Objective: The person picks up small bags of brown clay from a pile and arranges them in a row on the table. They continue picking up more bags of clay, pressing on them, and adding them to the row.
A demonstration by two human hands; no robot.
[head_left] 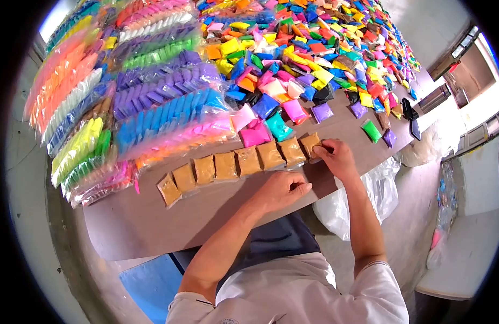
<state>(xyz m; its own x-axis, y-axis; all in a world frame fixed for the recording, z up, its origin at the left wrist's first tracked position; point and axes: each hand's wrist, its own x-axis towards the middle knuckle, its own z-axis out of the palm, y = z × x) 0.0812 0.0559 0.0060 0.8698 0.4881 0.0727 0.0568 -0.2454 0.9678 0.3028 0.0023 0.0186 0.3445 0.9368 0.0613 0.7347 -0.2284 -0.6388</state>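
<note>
A row of several small clear packets (226, 166) with brown, clay-like filling runs along the table in front of me, side by side. At the right end of the row, my right hand (336, 156) pinches the edge of the last brown packet (310, 144) between thumb and fingers. My left hand (283, 190) rests near the table's front edge, just below the row. Its fingers are curled in a loose fist with the thumb apart, and nothing shows in it.
A large heap of loose coloured packets (314, 65) covers the back of the table (152, 227). Bundled bags of sorted packets (168, 81) are stacked at the left. A phone-like black object (411, 119) lies at the right edge. White plastic bags (379, 189) hang below the table.
</note>
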